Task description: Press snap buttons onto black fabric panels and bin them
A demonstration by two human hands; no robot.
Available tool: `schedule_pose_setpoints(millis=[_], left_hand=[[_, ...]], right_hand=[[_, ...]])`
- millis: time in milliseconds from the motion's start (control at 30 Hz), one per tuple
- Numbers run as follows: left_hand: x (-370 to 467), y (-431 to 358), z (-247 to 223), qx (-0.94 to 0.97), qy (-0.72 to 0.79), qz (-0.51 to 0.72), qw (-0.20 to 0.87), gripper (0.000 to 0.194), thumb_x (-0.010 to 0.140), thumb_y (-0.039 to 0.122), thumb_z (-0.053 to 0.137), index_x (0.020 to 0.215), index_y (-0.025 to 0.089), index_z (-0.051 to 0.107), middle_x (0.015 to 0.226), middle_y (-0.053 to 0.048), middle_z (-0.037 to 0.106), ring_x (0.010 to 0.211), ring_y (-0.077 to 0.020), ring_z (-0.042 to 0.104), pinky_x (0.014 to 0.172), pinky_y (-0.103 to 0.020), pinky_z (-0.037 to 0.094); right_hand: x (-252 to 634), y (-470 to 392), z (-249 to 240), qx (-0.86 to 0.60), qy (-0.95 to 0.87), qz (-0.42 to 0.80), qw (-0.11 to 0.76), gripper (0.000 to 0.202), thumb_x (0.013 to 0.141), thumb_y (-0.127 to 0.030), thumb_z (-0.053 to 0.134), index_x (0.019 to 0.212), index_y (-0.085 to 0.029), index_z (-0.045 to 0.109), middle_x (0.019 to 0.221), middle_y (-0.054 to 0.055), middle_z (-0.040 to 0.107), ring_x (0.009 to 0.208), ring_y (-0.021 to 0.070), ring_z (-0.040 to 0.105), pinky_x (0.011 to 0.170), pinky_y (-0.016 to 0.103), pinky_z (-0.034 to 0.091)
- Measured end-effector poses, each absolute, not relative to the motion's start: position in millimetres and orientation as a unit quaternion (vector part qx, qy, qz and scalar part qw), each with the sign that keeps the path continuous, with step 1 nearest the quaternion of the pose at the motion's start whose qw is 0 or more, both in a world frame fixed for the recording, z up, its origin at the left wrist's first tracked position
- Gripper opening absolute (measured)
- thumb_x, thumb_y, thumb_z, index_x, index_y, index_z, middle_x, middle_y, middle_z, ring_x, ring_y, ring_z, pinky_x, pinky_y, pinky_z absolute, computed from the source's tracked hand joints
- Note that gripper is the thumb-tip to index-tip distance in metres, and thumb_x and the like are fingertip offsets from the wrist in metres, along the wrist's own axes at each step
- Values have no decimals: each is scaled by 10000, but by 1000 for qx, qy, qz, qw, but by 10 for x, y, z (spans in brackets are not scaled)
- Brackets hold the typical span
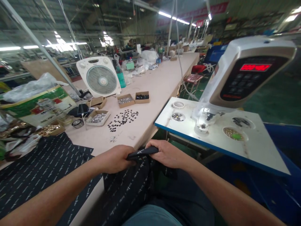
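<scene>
Black fabric with rows of small white lettering [128, 190] hangs over my lap, its upper edge folded and stretched between both hands. My left hand [116, 159] is closed around the fold at its left end. At the other end, my right hand [166, 153] pinches the same fold, thumb on top. More of the black printed cloth [39, 175] lies on the table to the left. Just beyond my hands, several small black snap-like discs [123, 119] are scattered on the tabletop, with a few silvery pieces [114, 138] nearer to me.
A snap-press-like machine [246, 72] with a red display stands on a white board [185, 125] at right, with cups of small parts set in. On the long table [162, 81] are a box fan [101, 77], cardboard boxes of small parts [125, 100] and a white tray [98, 118].
</scene>
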State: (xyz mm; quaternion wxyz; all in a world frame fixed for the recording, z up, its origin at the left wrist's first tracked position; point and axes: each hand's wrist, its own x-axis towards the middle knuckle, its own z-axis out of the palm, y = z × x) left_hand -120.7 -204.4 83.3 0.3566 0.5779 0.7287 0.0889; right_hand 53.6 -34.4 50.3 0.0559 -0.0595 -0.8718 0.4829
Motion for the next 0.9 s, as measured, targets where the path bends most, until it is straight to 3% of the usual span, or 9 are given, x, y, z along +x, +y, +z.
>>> schedule_pose_setpoints(millis=[167,300,500,733,900], left_hand=[[-1215,-1991,765,564,697,185,403,189,776,162,460,864,180,626,816,18,630,794,-165,555,720,-255,404],[-1063,-1962,664,485,708,265,440,221,778,210,463,891,159,647,787,10,618,727,-157,521,663,-265,391],[-887,-1975,484,343,670,370,544,296,787,415,678,888,136,673,706,9,635,601,-117,514,579,-238,380],[-946,-2033,417,239,606,418,633,298,678,313,835,883,135,712,820,-24,733,675,-122,634,675,-233,492],[-985,-2059,309,192,581,445,654,335,663,250,847,944,133,705,804,-36,746,639,-124,663,638,-221,523]], right_hand=[[584,-347,574,-91,-872,479,42,124,830,-212,618,921,-190,699,785,-17,646,728,139,578,639,231,372],[622,-350,556,-130,-865,481,52,86,801,-233,677,865,-184,703,738,-25,637,698,140,571,617,230,362],[647,-418,480,-162,-851,492,93,78,845,-237,654,829,-172,693,697,-30,617,668,127,550,587,223,355],[598,-482,455,-167,-843,500,105,73,851,-214,654,799,-169,679,704,-30,634,664,114,556,581,209,364],[518,-459,380,-168,-840,507,95,53,851,-200,650,822,-176,688,712,-34,636,661,109,548,587,208,366]])
